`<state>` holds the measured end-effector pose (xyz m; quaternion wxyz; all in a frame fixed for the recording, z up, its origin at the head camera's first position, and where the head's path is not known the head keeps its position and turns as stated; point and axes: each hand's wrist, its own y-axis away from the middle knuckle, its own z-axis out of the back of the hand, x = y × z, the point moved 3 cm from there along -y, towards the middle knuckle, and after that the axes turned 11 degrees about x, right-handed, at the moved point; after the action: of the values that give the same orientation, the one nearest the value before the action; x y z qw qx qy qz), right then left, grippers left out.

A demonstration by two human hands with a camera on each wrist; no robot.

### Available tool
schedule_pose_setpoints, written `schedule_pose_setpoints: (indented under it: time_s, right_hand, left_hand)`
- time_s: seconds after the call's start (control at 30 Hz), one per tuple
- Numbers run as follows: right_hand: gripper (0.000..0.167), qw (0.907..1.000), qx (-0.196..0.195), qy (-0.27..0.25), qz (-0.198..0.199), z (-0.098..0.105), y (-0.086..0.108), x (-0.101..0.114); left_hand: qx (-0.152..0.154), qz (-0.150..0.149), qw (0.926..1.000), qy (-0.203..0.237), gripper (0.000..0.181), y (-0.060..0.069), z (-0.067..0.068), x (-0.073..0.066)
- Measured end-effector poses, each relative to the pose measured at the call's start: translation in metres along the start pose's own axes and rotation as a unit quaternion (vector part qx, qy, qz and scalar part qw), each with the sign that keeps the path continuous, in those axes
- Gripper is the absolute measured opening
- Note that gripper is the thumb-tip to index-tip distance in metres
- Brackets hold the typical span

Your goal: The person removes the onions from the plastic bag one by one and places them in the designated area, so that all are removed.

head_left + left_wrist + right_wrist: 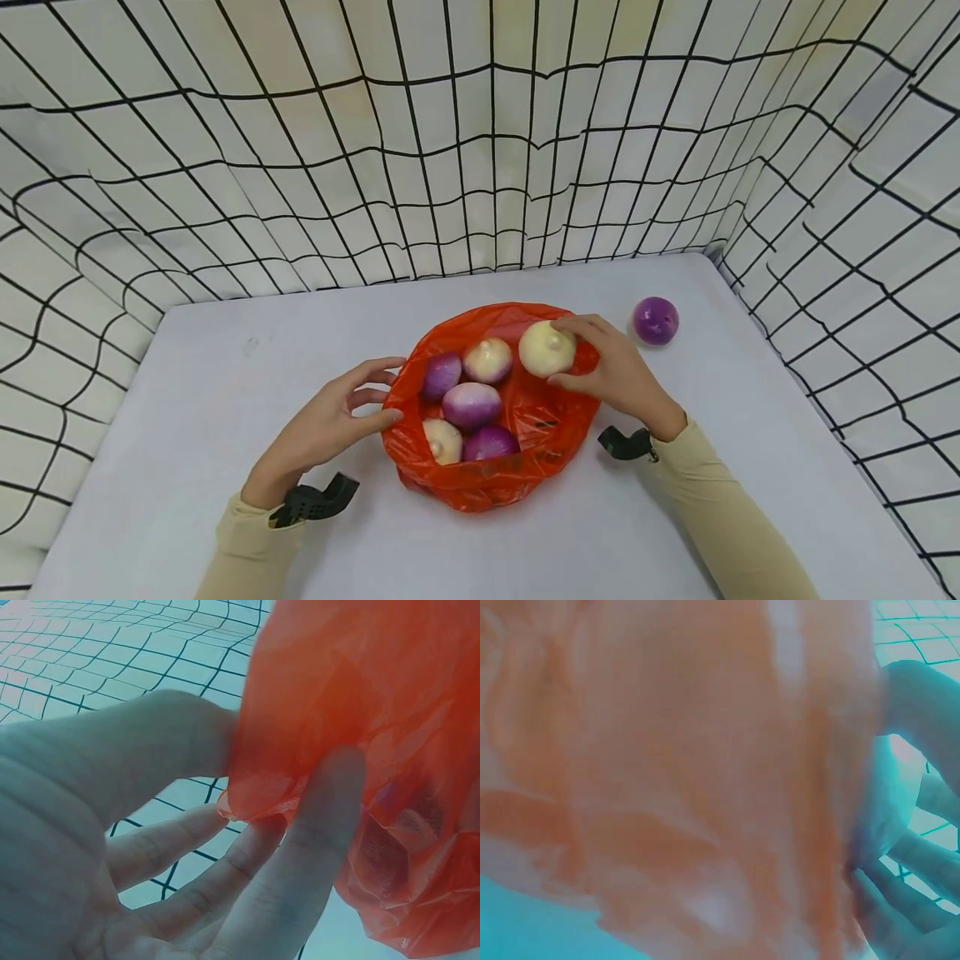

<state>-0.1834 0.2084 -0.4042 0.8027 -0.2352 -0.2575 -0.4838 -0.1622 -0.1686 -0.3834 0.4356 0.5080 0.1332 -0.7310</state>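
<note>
A red plastic bag (517, 467) stands with its mouth spread wide. Inside lie several onions, among them a purple-and-white onion (472, 405), a dark purple onion (491, 442) and a pale onion (442, 442). My left hand (330, 421) holds the bag's left rim; in the left wrist view its fingers lie on both sides of the red plastic (300, 690). My right hand (618, 367) grips a whitish onion (546, 350) between thumb and fingers, over the right part of the mouth. In the right wrist view the bag wall (705, 787) hides much of that onion (892, 787).
One purple onion (655, 321) lies on the white table (247, 358), beyond my right hand. A black wire grid (480, 167) rises along the back and both sides. Each wrist carries a black camera mount, such as the left wrist mount (315, 500).
</note>
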Motion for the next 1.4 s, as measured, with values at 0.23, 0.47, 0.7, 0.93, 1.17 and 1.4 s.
schedule_pose_setpoints:
  time_s: [0.23,0.47,0.7,0.93,1.17,1.4]
  right_hand:
    - [0.073,0.9995,-0.032,-0.002,0.001,0.016,0.01,-0.003]
    - [0.071,0.9977,-0.067,0.011,0.002,0.029,0.022,-0.013]
    - [0.072,0.9954,-0.094,0.014,-0.012,0.039,0.035,-0.024]
    - [0.074,0.9921,-0.122,0.024,-0.017,0.049,0.045,-0.035]
    - [0.072,0.989,-0.135,0.027,-0.053,0.054,0.064,-0.058]
    - [0.071,0.9869,-0.141,0.043,-0.064,0.055,0.08,-0.071]
  left_hand:
    - [0.001,-0.001,1.0,-0.001,0.066,0.0,-0.002,0.0]
    - [-0.002,-0.001,1.0,-0.007,0.065,-0.001,-0.002,0.0]
    - [-0.003,0.008,0.9999,-0.015,0.066,-0.004,-0.002,0.003]
    - [-0.004,0.008,0.9998,-0.019,0.067,-0.004,-0.001,0.001]
    - [0.011,-0.004,0.9999,-0.001,0.067,-0.007,-0.005,0.002]
    - [0.002,-0.005,0.9999,-0.009,0.065,-0.003,-0.002,0.002]
